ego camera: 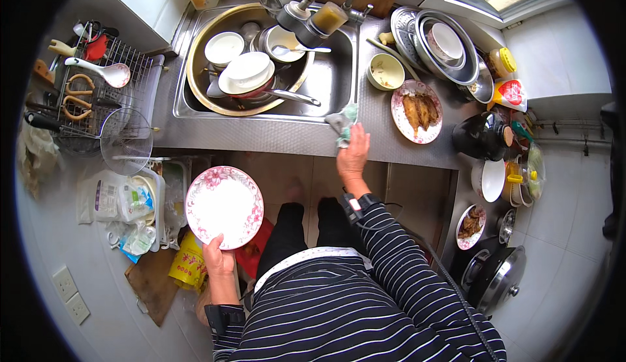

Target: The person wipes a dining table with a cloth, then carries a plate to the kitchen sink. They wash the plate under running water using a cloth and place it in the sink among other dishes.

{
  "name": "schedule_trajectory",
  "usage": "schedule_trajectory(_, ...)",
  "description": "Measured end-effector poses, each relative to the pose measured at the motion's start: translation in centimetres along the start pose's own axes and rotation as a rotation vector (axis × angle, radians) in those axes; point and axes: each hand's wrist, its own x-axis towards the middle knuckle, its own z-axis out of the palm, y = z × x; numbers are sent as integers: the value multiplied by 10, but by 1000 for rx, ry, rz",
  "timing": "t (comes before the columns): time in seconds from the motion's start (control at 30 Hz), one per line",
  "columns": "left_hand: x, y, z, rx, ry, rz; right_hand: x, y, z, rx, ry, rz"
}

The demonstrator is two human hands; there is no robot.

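Observation:
My left hand (219, 259) grips the lower rim of a white plate with a pink floral border (225, 208), held up in front of the counter. My right hand (353, 156) touches a grey and green cloth (344, 123) at the sink's front right corner; the fingers lie over its lower end, and whether they grip it I cannot tell. The steel sink (337, 83) holds a large metal basin (195, 85) with stacked white bowls (248, 68), a spoon and a long-handled utensil. Right of the sink, a floral plate (397, 117) bears fried fish (419, 112), beside a yellowish bowl (386, 71).
A faucet with a filter (328, 18) hangs over the sink. Nested steel bowls (472, 66), a black jar (479, 136) and a lidded pan (501, 283) line the right side. At left stand a wire dish rack (142, 66) with utensils, a round strainer (126, 142) and a bin with packaging (159, 210).

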Motion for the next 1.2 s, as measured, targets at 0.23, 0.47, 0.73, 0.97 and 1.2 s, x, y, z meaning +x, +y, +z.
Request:
schedule_trajectory(0.23,-7,-5,11,2,71,25,0,-94,35,78,-299,-363)
schedule_trajectory(0.47,-23,-4,36,-31,104,49,60,-63,44,83,-144,-462)
schedule_trajectory(0.73,-14,-22,56,-54,101,91,114,20,11,-38,-8,-184)
schedule_trajectory(0.97,-8,-20,81,-84,64,152,92,4,2,-74,-314,-366)
schedule_trajectory(1.2,25,9,112,-96,118,248,76,7,-4,-16,-325,-384)
